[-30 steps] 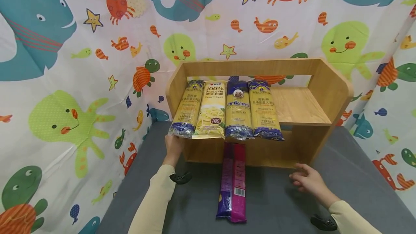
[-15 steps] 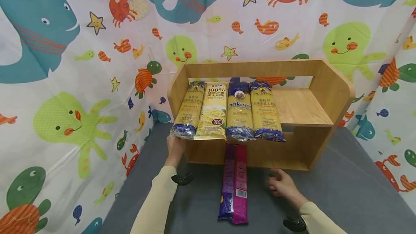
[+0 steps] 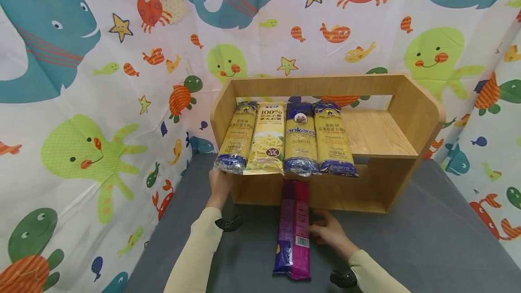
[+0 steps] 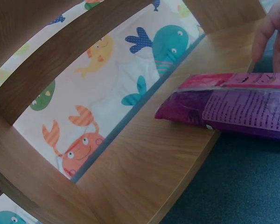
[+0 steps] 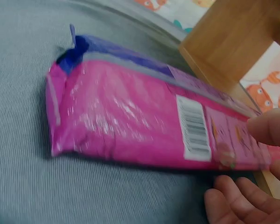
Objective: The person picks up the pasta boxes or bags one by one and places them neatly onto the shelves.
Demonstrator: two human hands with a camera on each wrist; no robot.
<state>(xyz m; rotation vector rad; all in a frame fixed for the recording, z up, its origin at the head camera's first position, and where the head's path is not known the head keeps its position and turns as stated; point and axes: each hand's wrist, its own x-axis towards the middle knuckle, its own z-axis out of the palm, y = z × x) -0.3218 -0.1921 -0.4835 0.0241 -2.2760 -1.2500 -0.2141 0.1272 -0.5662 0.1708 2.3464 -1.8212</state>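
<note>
My left hand [image 3: 220, 188] is at the left front of the wooden shelf [image 3: 400, 189], holding its side just under the leftmost spaghetti bag; its fingertips are hidden. A pink and purple packet [image 3: 294, 234] lies with its far end on the shelf's lower board and its near end on the grey table. Right beside the packet's right edge is my right hand [image 3: 331, 232], fingers loosely bent and not closed round it. In the right wrist view, one digit reaches over the packet [image 5: 126, 116] near its barcode, while other fingers [image 5: 233, 200] stay below it; contact is unclear.
Along the upper board lie a spaghetti bag [image 3: 238, 139], a white and yellow pasta bag [image 3: 266, 139], a blue-ended bag [image 3: 301, 139] and another spaghetti bag [image 3: 333, 139]. Bare upper board [image 3: 376, 132] shows at right. A printed sea-animal cloth [image 3: 134, 80] surrounds the table [image 3: 431, 234].
My right hand has moved left across the table, from the shelf's right front to the packet's right edge. My left hand, the packet and the shelf stay where they were.
</note>
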